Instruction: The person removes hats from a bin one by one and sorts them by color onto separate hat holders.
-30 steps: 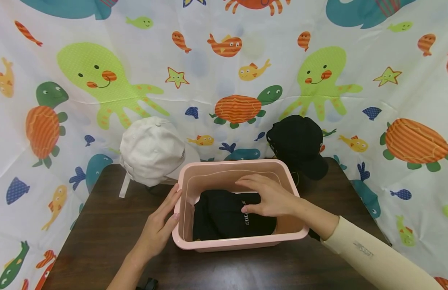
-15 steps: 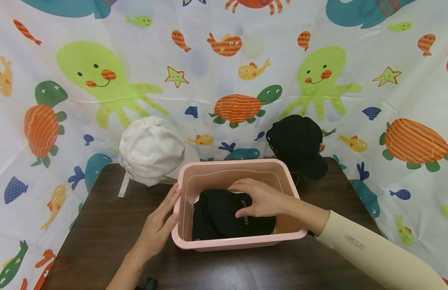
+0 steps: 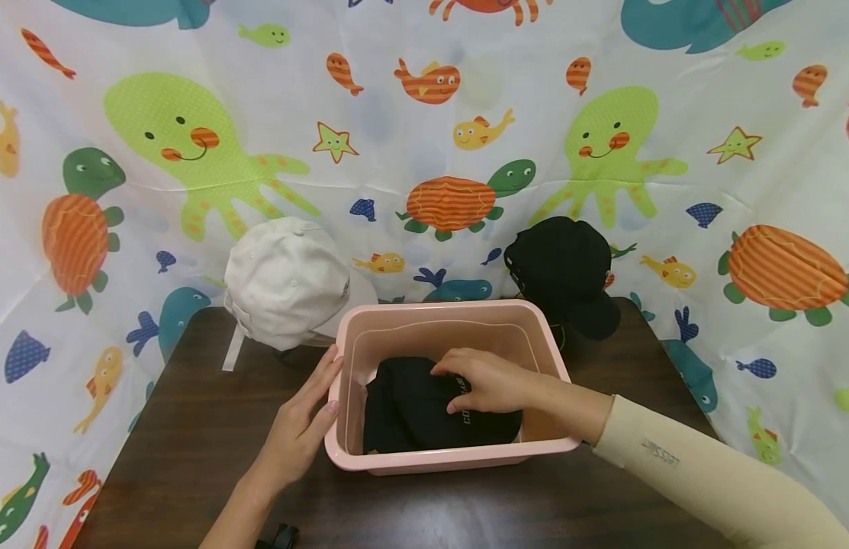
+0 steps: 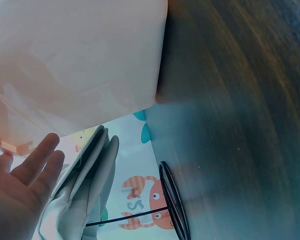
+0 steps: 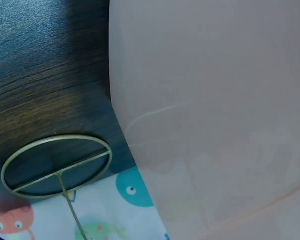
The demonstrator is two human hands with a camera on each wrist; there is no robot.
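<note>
A pink plastic bin [image 3: 458, 460] sits on the dark table, with a black baseball cap [image 3: 410, 412] with pale lettering lying inside it. My right hand [image 3: 489, 381] reaches into the bin over the cap's lettered part, thumb and fingers spread apart and loosely bent; whether the fingertips press the fabric is hard to see. Against the bin's left side rests my left hand [image 3: 297, 431], its fingers fairly straight. In the left wrist view those fingers [image 4: 37, 165] lie near the bin wall [image 4: 80, 55]. The right wrist view shows the bin wall [image 5: 215, 100] but no hand.
A white cap [image 3: 287, 286] stands behind the bin on the left, on a black wire stand [image 4: 175, 205]. Back right is another black cap [image 3: 561, 271]; a gold wire stand [image 5: 57, 167] shows beside the bin. A sea-animal curtain [image 3: 397, 152] hangs behind the table [image 3: 211, 427].
My right hand has moved a little left over the black cap in the bin, covering more of its lettering. The left hand and the bin stay about where they were.
</note>
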